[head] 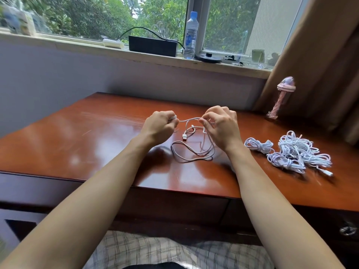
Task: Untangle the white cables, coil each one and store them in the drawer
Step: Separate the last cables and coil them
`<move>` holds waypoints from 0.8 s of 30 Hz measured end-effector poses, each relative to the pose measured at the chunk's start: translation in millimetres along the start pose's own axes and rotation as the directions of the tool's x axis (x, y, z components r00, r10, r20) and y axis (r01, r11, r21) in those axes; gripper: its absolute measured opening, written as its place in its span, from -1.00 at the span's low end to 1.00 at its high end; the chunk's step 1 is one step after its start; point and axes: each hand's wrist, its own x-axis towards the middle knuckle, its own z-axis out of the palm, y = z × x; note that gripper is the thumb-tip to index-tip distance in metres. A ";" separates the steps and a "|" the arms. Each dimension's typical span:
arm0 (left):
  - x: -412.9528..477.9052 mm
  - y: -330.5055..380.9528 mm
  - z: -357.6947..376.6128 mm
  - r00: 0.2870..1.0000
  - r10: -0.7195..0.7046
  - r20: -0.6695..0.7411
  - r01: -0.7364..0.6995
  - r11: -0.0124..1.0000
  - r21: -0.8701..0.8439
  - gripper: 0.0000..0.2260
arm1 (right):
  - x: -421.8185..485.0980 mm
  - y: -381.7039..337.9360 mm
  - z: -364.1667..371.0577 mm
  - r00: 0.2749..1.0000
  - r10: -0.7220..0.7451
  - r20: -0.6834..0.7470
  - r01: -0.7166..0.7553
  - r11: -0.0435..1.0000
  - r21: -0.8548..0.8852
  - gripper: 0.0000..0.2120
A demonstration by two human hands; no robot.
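Observation:
A single white USB cable (191, 152) stretches between my two hands above the middle of the wooden desk (97, 136). My left hand (161, 126) grips one end of it in a fist. My right hand (220, 125) pinches the cable a short way along. The rest of the cable hangs down and lies in loose loops on the desk, its USB plug (184, 137) dangling between my hands. To the right lie two small white cable bundles (258, 145) (283, 162) and a larger tangled pile of white cables (300, 150).
A shut drawer front (174, 206) runs under the desk's front edge, with a metal handle (348, 230) at the right. A pink toy (281, 98) stands by the brown curtain (320, 65). The sill holds a water bottle (191, 35) and a black box (152, 45).

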 end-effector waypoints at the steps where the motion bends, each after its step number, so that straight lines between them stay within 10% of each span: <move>1: 0.5 1.3 0.3 1.000 -0.015 -0.016 0.015 1.000 -0.013 -0.77 | 0.1 1.0 1.0 1.000 0.011 0.008 -0.011 1.000 -0.009 -0.84; 12: 5.2 6.3 -2.7 0.961 -0.230 -0.155 0.124 0.857 -0.501 -0.76 | -1.1 10.7 9.1 0.968 0.181 0.176 -0.163 0.980 -0.115 -0.83; 24: -0.6 19.4 1.5 0.982 -0.190 -0.004 0.134 0.708 -0.694 -0.76 | 0.2 -10.3 12.6 0.999 0.029 0.032 -0.036 0.975 0.217 -0.83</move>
